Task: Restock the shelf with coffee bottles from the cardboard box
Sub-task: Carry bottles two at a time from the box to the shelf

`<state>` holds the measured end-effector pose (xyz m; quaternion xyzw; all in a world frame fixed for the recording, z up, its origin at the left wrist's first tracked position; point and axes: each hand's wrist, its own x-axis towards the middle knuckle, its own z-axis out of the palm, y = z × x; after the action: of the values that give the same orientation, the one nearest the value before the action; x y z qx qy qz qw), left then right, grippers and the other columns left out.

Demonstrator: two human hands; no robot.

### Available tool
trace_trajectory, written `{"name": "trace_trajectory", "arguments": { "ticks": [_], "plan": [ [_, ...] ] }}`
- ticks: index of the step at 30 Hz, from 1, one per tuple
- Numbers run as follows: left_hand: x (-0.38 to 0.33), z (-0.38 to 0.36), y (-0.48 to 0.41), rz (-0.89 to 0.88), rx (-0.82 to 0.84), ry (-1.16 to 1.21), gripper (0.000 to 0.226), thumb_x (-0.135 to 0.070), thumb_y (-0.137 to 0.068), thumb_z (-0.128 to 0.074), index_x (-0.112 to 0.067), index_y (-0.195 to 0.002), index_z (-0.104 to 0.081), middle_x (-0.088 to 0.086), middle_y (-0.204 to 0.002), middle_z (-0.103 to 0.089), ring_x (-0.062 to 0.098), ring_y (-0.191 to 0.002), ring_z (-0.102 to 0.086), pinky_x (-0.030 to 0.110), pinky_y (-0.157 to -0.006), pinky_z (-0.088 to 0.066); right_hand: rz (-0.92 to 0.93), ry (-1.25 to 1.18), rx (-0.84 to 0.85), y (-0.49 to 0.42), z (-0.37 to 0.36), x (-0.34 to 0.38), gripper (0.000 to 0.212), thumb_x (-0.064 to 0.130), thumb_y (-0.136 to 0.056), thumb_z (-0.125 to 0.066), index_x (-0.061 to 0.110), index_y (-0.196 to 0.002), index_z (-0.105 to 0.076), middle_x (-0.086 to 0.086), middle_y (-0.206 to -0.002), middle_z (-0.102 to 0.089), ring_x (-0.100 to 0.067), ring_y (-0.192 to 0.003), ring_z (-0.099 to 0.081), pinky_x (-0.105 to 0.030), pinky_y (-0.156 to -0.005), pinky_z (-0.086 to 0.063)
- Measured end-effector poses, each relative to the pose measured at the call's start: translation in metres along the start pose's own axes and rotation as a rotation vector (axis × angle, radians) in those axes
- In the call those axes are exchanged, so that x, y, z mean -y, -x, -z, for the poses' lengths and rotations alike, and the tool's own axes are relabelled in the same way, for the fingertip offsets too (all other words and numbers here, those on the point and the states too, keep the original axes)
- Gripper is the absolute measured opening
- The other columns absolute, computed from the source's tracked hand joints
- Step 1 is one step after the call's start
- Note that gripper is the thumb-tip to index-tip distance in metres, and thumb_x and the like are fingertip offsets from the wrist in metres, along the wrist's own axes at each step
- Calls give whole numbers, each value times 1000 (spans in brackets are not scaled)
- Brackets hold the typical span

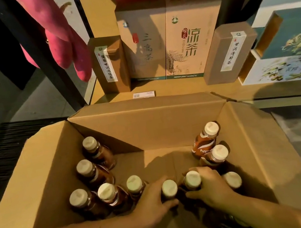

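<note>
- Cardboard box (51, 171) is sitting open below me, flaps spread, right in front of the shelf (161, 88)
- I am counting ten coffee bottles (106, 191) standing inside it, all white-capped — five clustered at the left, three along the right wall, two in the near middle
- My left hand (152, 200) is curling round the neck of the left middle bottle (169, 187), thumb on the near side
- My right hand (208, 186) is gripping the right middle bottle (192, 179) just beside it; both are upright inside the box
- Tea cartons (178, 38) are standing on the shelf behind the box
</note>
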<state>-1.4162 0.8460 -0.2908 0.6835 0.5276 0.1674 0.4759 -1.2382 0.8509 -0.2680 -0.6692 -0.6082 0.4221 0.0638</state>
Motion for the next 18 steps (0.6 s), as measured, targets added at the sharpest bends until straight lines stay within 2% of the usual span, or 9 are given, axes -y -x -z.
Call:
{"name": "trace_trajectory", "arguments": {
  "ticks": [4, 6, 10, 12, 14, 16, 18],
  "plan": [
    [-7, 0, 1, 13, 22, 25, 41, -18, -80, -71, -19, -119, -56, -10, -118, -61, -1, -114, -52, 18, -101, -40, 61, -43, -29, 3, 5, 8, 38, 26, -77, -73, 21, -111, -56, 5, -111, -62, -13, -108, -56, -28, -98, -43],
    [-12, 2, 2, 11, 24, 7, 42, -18, -81, -71, -20, -119, -55, -10, -117, -60, 0, -112, -52, 19, -100, -40, 101, -60, -73, 4, 8, 12, 37, 29, -75, -74, 21, -107, -57, 9, -106, -61, -12, -104, -57, -27, -94, -44],
    [-31, 12, 4, -38, -43, -51, 42, -19, -79, -73, -19, -117, -54, -13, -111, -58, 1, -105, -52, 5, -84, -36, 153, -140, -209, 6, 14, 18, 38, 24, -69, -79, 18, -103, -63, 4, -102, -67, -14, -101, -61, -35, -91, -49],
    [-42, 21, 6, -53, -76, -76, 42, -21, -79, -73, -17, -117, -55, -10, -112, -60, 3, -105, -53, 10, -85, -36, 160, -184, -256, 10, 20, 22, 34, 19, -69, -80, 16, -99, -63, 3, -98, -68, -15, -99, -62, -31, -88, -49],
    [-54, 30, 12, -61, -106, -33, 40, -20, -80, -72, -19, -117, -55, -8, -113, -62, 6, -108, -55, 16, -93, -38, 187, -215, -282, 16, 26, 29, 34, 19, -70, -80, 16, -99, -62, 2, -98, -67, -16, -99, -62, -31, -87, -48],
    [-66, 42, 20, -59, -146, 17, 39, -21, -82, -70, -21, -118, -53, -8, -114, -62, 6, -110, -55, 20, -97, -39, 217, -231, -309, 22, 32, 39, 40, 22, -71, -80, 14, -104, -61, -1, -102, -67, -18, -103, -61, -31, -88, -47],
    [-78, 55, 30, -37, -202, 89, 39, -20, -84, -68, -23, -117, -49, -6, -114, -60, 6, -110, -53, 22, -95, -38, 240, -244, -342, 29, 40, 52, 48, 26, -71, -80, 12, -112, -59, -3, -111, -65, -19, -109, -58, -30, -89, -44]
  ]
}}
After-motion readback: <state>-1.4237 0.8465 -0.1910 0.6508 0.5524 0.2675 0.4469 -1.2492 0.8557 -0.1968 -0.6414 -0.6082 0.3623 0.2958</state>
